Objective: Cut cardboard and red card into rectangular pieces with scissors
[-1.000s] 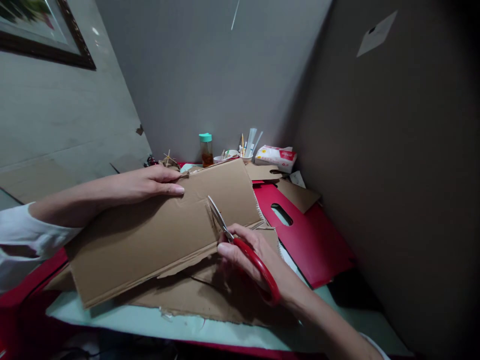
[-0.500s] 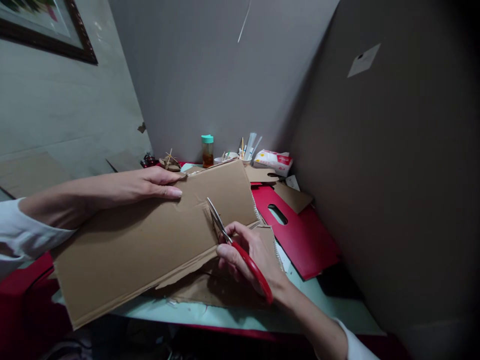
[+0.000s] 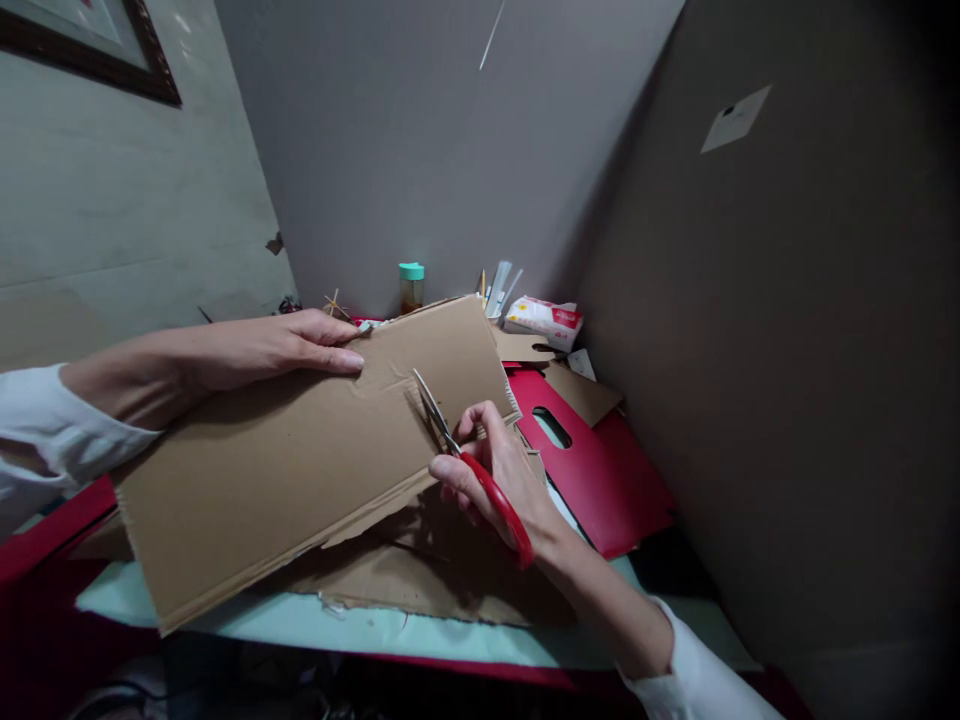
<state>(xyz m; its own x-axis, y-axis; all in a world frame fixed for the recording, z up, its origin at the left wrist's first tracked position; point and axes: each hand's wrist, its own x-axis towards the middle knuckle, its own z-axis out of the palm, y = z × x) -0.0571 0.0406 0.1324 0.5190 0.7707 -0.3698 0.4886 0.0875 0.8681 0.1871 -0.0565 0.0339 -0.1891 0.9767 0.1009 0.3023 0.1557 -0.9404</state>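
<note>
A large brown piece of cardboard (image 3: 285, 470) is held up at a tilt above the table. My left hand (image 3: 300, 345) grips its upper edge, thumb on the front face and fingers hidden behind. In my right hand (image 3: 495, 470) is a pair of scissors (image 3: 502, 505) with red handles. One metal blade lies over the front face of the cardboard, near its middle right; where the other blade sits I cannot make out. Creases mark the cardboard near the blade tip, and its right and lower edges are ragged.
Under the held piece, more brown cardboard (image 3: 450, 585) lies on the pale green tabletop (image 3: 360, 625). To the right are a red panel (image 3: 592, 470) with an oval slot and a tissue pack (image 3: 544, 318). A bottle with a teal lid (image 3: 411, 285) stands behind. Grey partitions (image 3: 450, 150) enclose the back and right.
The cardboard, both hands and the scissors sit slightly higher in view, and the cardboard's left end has shifted a little right. The scissors stay at the same place on the cardboard.
</note>
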